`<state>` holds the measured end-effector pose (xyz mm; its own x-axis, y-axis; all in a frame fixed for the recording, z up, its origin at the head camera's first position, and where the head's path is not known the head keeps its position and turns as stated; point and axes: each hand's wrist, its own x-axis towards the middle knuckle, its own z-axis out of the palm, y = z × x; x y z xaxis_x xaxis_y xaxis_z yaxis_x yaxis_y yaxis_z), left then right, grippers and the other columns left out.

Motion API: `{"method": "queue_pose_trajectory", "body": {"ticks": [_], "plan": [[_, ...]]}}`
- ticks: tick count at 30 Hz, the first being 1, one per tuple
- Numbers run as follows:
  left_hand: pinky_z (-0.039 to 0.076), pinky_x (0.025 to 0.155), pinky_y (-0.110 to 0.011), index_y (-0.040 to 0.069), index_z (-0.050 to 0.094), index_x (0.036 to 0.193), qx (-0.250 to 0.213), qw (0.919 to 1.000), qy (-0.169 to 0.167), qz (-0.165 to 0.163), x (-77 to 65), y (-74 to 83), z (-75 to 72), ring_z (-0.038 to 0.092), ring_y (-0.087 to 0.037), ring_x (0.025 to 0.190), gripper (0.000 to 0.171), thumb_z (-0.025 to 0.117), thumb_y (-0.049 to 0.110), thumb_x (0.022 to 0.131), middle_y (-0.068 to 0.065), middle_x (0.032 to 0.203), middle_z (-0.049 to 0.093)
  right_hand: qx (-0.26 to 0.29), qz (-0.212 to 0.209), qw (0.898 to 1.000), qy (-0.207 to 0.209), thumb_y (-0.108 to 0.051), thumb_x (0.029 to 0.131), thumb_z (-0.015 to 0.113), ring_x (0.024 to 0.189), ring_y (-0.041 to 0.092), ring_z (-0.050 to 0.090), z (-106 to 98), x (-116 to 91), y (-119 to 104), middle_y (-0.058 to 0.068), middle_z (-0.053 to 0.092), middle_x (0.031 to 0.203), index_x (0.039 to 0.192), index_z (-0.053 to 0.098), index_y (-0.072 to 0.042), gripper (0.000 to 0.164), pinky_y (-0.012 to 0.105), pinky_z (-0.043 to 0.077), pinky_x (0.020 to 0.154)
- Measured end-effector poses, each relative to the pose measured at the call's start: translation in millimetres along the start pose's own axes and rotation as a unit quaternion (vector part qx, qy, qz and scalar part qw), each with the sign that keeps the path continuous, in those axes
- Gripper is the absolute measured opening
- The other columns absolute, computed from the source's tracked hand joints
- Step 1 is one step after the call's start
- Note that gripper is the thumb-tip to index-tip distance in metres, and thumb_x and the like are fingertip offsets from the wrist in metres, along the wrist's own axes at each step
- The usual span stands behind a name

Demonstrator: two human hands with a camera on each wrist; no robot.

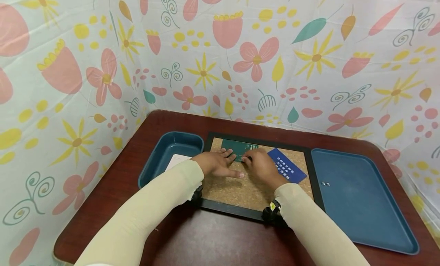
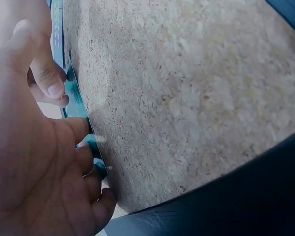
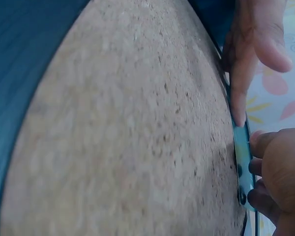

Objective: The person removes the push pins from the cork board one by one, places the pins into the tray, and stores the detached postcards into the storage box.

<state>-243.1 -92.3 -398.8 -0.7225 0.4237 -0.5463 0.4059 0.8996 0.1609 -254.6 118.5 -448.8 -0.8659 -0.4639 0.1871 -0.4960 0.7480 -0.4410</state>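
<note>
A green card [image 1: 227,144] with white print lies flat near the back edge of a framed cork board [image 1: 237,189]. Across its lower left part the left hand [image 1: 217,165] presses with spread fingers, the thumb pointing right over the cork. The right hand [image 1: 261,165] has its fingers curled, with thumb and fingertips pinched at the card's lower right part. In the right wrist view those fingertips [image 3: 258,140] meet right over the glossy green strip of the card; I cannot tell what small thing is between them. A blue card [image 1: 287,166] with white writing lies slanted to the right of this hand.
Left of the board stands a deep blue tray [image 1: 156,159] with a white card-like item [image 1: 177,160] in it, partly behind the left forearm. A flat blue tray [image 1: 364,205] on the right holds small shiny pieces [image 1: 325,184]. A patterned curtain [image 1: 206,48] closes off the table's back and left.
</note>
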Motion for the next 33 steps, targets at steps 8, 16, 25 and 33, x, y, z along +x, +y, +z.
{"method": "queue_pose_trajectory", "body": {"ticks": [8, 16, 25, 33], "plan": [[0.008, 0.125, -0.049, 0.030, 0.005, 0.166, -0.003, 1.0000, 0.000, -0.002, -1.1, 0.7, 0.0, -0.006, -0.021, 0.156, 0.111, 0.020, 0.097, 0.079, 0.006, 0.171, -0.006, 0.030, -0.016, 0.999, -0.001, -0.016, 0.105, 0.062, 0.085, 0.015, 0.064, -8, -9, 9, -0.002, 0.070, 0.093, 0.097, 0.076, -0.013, 0.017, 0.041, 0.055, 0.079], [0.009, 0.125, -0.049, 0.030, 0.004, 0.166, -0.003, 1.0000, -0.003, -0.004, -0.9, 1.2, 0.3, -0.007, -0.020, 0.156, 0.109, 0.021, 0.097, 0.080, 0.006, 0.171, -0.007, 0.042, -0.017, 0.999, -0.005, -0.016, 0.105, 0.062, 0.078, 0.011, 0.062, -13, -16, 15, -0.004, 0.067, 0.088, 0.095, 0.075, -0.014, 0.016, 0.039, 0.054, 0.072], [0.008, 0.125, -0.050, 0.031, 0.004, 0.166, -0.006, 1.0000, -0.002, -0.002, -0.4, 1.1, -0.1, -0.007, -0.019, 0.156, 0.107, 0.022, 0.095, 0.082, 0.007, 0.171, -0.007, 0.026, -0.007, 1.000, -0.003, -0.014, 0.103, 0.064, 0.081, 0.014, 0.066, -22, -23, 21, 0.000, 0.071, 0.093, 0.099, 0.078, -0.011, 0.015, 0.042, 0.057, 0.074], [0.009, 0.124, -0.051, 0.030, 0.005, 0.166, -0.011, 0.9999, 0.001, -0.001, 0.2, 0.1, 0.2, -0.006, -0.020, 0.156, 0.108, 0.023, 0.095, 0.082, 0.006, 0.171, -0.006, 0.011, 0.023, 1.000, -0.001, -0.017, 0.104, 0.064, 0.100, 0.024, 0.066, -29, -31, 29, 0.004, 0.072, 0.105, 0.104, 0.078, -0.010, 0.015, 0.048, 0.056, 0.084]]}}
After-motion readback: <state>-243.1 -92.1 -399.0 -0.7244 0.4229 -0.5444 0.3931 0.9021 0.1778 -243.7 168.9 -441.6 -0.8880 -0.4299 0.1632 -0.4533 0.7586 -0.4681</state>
